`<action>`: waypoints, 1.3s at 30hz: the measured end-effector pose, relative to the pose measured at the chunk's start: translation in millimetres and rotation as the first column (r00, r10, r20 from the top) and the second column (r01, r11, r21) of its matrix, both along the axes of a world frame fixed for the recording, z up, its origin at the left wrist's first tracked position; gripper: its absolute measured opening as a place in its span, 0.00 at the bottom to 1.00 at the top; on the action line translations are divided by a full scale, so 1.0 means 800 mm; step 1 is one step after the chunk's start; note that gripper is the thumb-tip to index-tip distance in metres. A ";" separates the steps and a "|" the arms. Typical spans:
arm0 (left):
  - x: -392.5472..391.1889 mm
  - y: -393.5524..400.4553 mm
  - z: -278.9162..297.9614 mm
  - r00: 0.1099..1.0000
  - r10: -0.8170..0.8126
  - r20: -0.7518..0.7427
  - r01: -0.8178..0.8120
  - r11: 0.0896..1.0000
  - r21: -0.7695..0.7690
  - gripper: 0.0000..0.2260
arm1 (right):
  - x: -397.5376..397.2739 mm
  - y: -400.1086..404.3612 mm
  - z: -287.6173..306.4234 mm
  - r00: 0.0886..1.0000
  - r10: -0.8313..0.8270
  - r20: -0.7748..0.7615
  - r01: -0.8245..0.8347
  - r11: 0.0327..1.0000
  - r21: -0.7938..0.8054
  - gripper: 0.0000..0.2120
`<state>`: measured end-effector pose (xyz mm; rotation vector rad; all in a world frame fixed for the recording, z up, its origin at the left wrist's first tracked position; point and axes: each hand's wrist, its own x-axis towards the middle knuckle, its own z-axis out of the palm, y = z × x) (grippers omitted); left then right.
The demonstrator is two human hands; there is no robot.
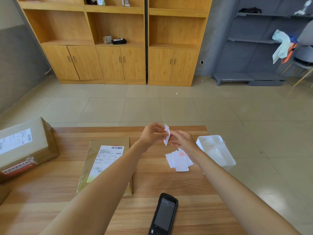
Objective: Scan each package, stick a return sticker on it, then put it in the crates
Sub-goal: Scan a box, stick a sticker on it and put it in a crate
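Between both hands (153, 134) (182, 141), sticker (166, 134)

I see a wood-grain table (169, 184) with a smooth matt finish; the flat package (94, 160) is brown cardboard — its label (108, 158) white paper. The scanner (164, 214) looks like black plastic, glossy-screened — the bin (218, 150) translucent white plastic.

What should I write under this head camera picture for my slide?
Both hands, left and right, pinch a return sticker above the table, beside a flat package.
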<state>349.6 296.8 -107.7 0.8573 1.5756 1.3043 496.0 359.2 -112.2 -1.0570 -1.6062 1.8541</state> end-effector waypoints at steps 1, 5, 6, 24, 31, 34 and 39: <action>-0.001 0.001 -0.001 1.000 -0.009 -0.020 0.009 1.000 0.004 0.11 | 0.001 0.000 0.000 1.000 0.012 -0.019 -0.012 1.000 -0.014 0.13; -0.003 0.003 -0.004 0.998 -0.045 -0.054 0.046 0.999 0.019 0.08 | 0.004 0.002 -0.002 0.998 0.011 -0.065 -0.014 0.999 -0.036 0.12; -0.004 0.003 -0.004 0.997 -0.050 -0.057 0.052 0.998 0.022 0.08 | 0.005 0.002 -0.002 0.997 0.004 -0.076 -0.007 0.999 -0.050 0.11; -0.002 -0.001 -0.002 0.992 -0.116 -0.048 0.118 0.992 0.041 0.08 | 0.008 0.006 0.000 0.993 -0.015 -0.116 -0.001 0.990 -0.139 0.13; -0.001 -0.003 -0.002 0.989 -0.140 -0.056 0.142 0.989 0.040 0.09 | 0.010 0.005 -0.001 0.993 -0.024 -0.119 0.006 0.990 -0.144 0.11; 0.000 -0.003 -0.002 0.989 -0.143 -0.049 0.145 0.988 0.046 0.10 | 0.011 0.005 0.001 0.992 -0.028 -0.123 0.010 0.989 -0.149 0.11; 0.001 -0.002 0.002 0.991 -0.129 -0.019 0.130 0.990 0.052 0.10 | 0.010 0.006 0.001 0.992 -0.046 -0.120 0.025 0.985 -0.168 0.09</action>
